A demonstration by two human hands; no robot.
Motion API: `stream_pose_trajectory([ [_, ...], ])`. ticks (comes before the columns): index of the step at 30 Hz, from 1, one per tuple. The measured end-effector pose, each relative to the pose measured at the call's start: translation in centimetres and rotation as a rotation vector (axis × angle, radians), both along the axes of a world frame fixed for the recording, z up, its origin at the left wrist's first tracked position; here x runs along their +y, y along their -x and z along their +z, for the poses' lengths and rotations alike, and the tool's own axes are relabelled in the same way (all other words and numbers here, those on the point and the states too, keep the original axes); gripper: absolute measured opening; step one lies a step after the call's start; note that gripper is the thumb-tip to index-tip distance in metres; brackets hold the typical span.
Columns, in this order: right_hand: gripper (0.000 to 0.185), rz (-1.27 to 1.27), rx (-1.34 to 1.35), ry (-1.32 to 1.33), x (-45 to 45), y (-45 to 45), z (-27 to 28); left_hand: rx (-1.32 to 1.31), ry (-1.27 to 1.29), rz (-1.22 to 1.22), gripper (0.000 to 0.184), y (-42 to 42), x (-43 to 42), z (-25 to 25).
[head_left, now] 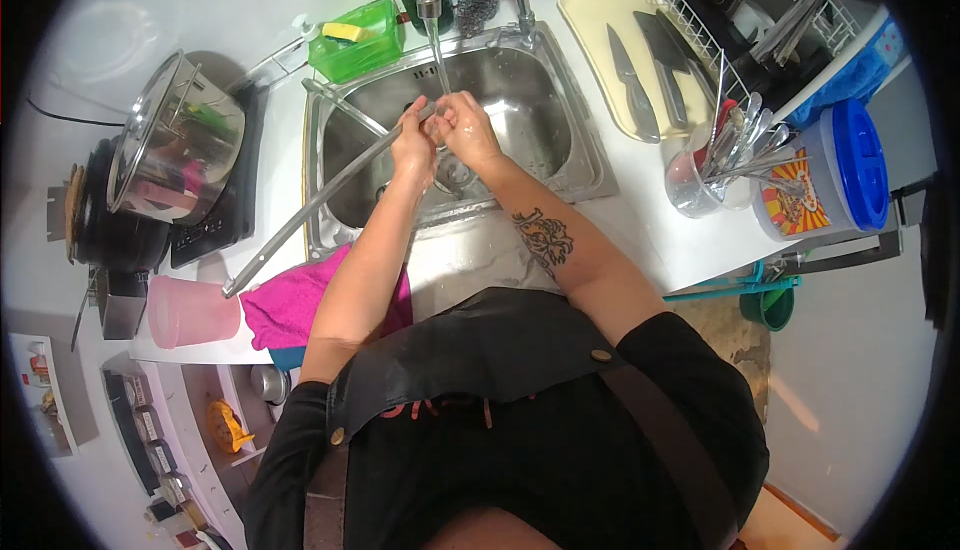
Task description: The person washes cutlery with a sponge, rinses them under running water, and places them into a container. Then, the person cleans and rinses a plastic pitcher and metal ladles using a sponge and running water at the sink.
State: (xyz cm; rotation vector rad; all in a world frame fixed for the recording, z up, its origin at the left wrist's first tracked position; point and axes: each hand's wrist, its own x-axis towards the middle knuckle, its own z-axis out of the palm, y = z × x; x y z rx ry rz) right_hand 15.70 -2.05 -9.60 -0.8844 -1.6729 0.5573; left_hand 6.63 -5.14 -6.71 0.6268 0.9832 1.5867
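Over the sink [590, 165], my left hand [412, 150] is closed around a pair of long metal tongs [315, 205]. The two arms of the tongs spread apart toward the left, one reaching out past the counter's front, the other over the sink's left rim. My right hand [466, 130] has its fingers curled at the joined end of the tongs, which the fingers partly hide. Water from the tap [431, 0] runs down onto my hands, and they look wet.
Left of the sink are a green tray [370, 55] with a yellow sponge [344, 32], a lidded steel pot [195, 155], a pink container [190, 312] and a magenta cloth [290, 300]. On the right lie a cutting board [590, 25] with knives, a cutlery cup [690, 185] and a blue-lidded tub [860, 165].
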Motion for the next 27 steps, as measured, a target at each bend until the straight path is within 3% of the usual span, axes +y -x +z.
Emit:
stream_pose_trajectory([
  [11,0.013,0.039,0.086,0.132,-0.3,-0.1,0.3,-0.018,0.013,-0.005,0.034,0.2,0.1,-0.2],
  [17,0.011,-0.107,0.112,0.040,-0.4,0.0,0.6,-0.047,0.004,0.010,0.034,0.0,0.1,0.6],
  [23,0.014,-0.044,-0.040,0.055,-0.1,-0.1,-0.2,-0.020,0.007,0.001,0.034,0.4,0.1,-0.1],
  [27,0.017,-0.041,0.014,0.041,-0.6,-0.1,0.4,0.046,0.031,-0.011,0.034,0.3,0.1,-0.1],
])
